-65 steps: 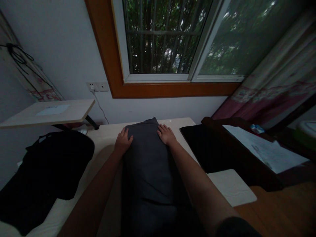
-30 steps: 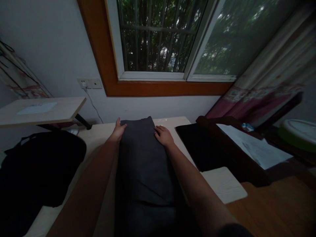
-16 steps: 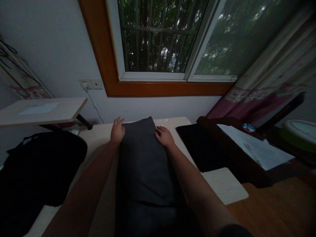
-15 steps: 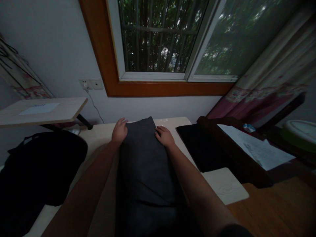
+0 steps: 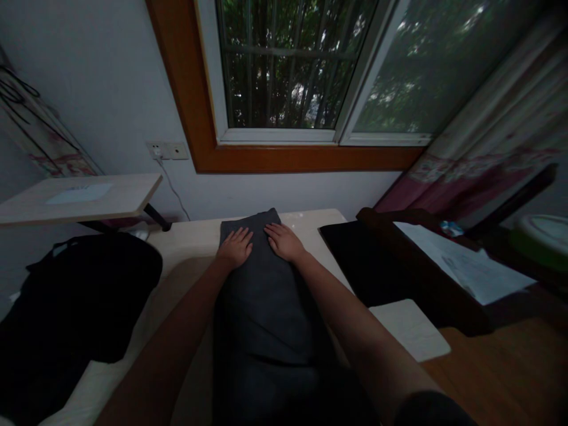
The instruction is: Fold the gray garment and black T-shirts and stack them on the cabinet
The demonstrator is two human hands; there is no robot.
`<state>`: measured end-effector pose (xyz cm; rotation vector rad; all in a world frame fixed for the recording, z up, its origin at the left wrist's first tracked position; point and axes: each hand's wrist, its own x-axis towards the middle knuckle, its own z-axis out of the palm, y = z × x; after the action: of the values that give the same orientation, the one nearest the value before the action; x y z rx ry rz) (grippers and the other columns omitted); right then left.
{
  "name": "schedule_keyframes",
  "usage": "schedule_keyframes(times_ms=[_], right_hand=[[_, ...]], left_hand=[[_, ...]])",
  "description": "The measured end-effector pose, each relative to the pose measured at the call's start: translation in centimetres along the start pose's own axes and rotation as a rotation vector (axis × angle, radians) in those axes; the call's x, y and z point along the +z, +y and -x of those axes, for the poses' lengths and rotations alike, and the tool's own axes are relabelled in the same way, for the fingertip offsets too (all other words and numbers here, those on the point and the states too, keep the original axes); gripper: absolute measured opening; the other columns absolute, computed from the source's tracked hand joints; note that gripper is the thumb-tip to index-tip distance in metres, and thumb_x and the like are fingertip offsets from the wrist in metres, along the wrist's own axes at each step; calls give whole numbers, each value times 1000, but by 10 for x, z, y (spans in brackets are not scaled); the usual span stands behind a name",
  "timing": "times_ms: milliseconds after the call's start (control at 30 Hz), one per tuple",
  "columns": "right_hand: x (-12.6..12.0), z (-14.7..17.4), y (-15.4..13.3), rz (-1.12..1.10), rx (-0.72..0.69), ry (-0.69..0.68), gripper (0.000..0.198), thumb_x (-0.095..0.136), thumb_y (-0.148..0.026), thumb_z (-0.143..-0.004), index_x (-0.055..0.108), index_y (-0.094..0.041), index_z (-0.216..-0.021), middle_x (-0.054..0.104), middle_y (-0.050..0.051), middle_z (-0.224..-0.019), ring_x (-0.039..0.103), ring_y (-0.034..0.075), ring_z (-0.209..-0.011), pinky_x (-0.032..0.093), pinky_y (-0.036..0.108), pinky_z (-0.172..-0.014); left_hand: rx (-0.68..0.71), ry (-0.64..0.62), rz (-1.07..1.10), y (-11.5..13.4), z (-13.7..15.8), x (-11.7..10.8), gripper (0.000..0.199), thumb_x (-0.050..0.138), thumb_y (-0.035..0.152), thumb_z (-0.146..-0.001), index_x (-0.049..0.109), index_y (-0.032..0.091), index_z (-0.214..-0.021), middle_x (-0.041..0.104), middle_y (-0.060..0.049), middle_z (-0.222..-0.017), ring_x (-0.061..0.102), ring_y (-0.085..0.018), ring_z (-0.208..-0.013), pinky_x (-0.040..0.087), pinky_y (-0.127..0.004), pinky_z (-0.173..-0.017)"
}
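On my feed I have both forearms stretched away from the head camera, angling inward. The left hand (image 5: 235, 248) and right hand (image 5: 284, 241) lie palm-down near the far end of the dark grey cloth (image 5: 266, 313), fingers extended and slanting toward each other, a strip of fabric between them; the grip is released on both. The cloth rests on the pale worktop (image 5: 181, 275), its long axis running from me toward the window (image 5: 277, 136). Nearest me it looks almost black and creased; farther on, greyer and smoother, to a peaked far-right corner.
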<state>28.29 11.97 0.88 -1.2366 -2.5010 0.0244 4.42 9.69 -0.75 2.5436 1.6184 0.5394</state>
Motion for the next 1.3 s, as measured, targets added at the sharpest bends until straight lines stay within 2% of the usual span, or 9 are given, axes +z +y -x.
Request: schedule_keyframes(times_ms=[133, 200, 367, 567, 700, 867, 1133, 1300], right_hand=[[13, -27, -21, 3, -51, -118, 50, 41, -37, -103, 49, -21, -150, 43, 7, -158, 38, 23, -147, 23, 45, -124], [18, -37, -25, 5, -31, -165, 52, 40, -44, -103, 46, -25, -151, 39, 5, -161, 34, 24, -149, 24, 46, -124], [28, -54, -16, -11, 152, -220, 58, 30, -57, -103, 39, -33, -155, 28, 2, -165, 28, 27, -152, 20, 55, -123], [34, -57, 8, -20, 335, -228, 61, 26, -58, -103, 35, -29, -157, 20, 3, -168, 17, 28, -155, 14, 60, -122], [33, -45, 21, -13, 381, -202, 62, 26, -56, -104, 33, -25, -158, 20, 5, -168, 17, 26, -155, 14, 58, -123], [30, -23, 30, -11, 383, -101, 62, 25, -53, -105, 37, -20, -156, 27, 8, -166, 22, 26, -154, 19, 51, -124], [16, 23, 31, -8, 339, -66, 59, 27, -51, -105, 40, -22, -155, 31, 9, -164, 25, 26, -153, 21, 50, -123], [5, 63, 18, -79, 297, -38, 57, 31, -49, -105, 35, -26, -157, 38, 7, -161, 30, 25, -151, 24, 49, -123]], left_hand=[[-18, 28, -28, -1, -1, 2, 54, 45, 32, -96, 51, 17, -147, 47, -12, -155, 38, -28, -147, 23, -47, -124], [-57, 67, -31, -1, 0, 3, 55, 47, 32, -94, 51, 17, -147, 49, -13, -154, 40, -28, -146, 24, -47, -124], [-162, 124, -64, -3, 7, 1, 57, 46, 37, -95, 51, 14, -147, 44, -18, -156, 37, -31, -148, 19, -52, -124], [-270, 119, -11, -18, 13, -4, 56, 44, 41, -97, 45, 25, -151, 34, -12, -163, 25, -29, -153, 13, -60, -123], [-298, 77, 7, -36, 15, -8, 54, 40, 41, -99, 44, 28, -152, 32, -8, -165, 25, -33, -152, 12, -63, -122], [-298, 73, 6, -47, 22, -9, 55, 35, 40, -100, 40, 27, -154, 29, -8, -165, 28, -34, -151, 14, -63, -121], [-311, 56, 18, -51, 49, -18, 62, 43, 46, -99, 37, 24, -155, 40, -12, -160, 29, -31, -151, 17, -57, -122], [-230, 31, 148, -44, 80, -28, 60, 44, 48, -98, 41, 25, -153, 46, -10, -157, 32, -31, -150, 20, -55, -123]])
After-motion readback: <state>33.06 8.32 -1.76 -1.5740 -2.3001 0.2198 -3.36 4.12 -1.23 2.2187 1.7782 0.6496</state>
